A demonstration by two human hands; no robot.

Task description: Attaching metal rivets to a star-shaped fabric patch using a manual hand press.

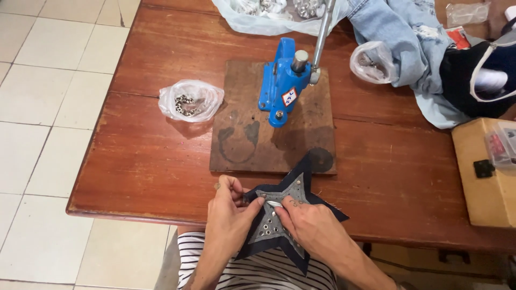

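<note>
The star-shaped denim patch (285,215), dark navy with a grey star layered on top and dotted with small metal eyelets, lies at the near edge of the tabletop (161,156), partly hanging over it toward the person's striped shirt (269,271). The left hand (228,215) pinches the star's left arm between thumb and curled fingers, closed on the cloth; the right hand (312,228) rests over the star's right side, its fingertips pressed down near the centre, and whether it also holds a small eyelet I cannot tell. Since the patch overhangs the edge, a loosened grip could let it slide into the lap, and any loose eyelet could roll off onto the tiled floor (43,107). The layers might also shift against each other if the fingers pull unevenly. Just beyond the patch sits a worn wooden board (242,145) carrying a blue hand press (282,86), its lever (322,32) raised. A clear bag of eyelets (189,100) lies left of the board, a second small bag (372,62) to the right beside a heap of light denim (414,37), and a cardboard box (486,177) stands at the far right. Nothing lies between patch and press.
</note>
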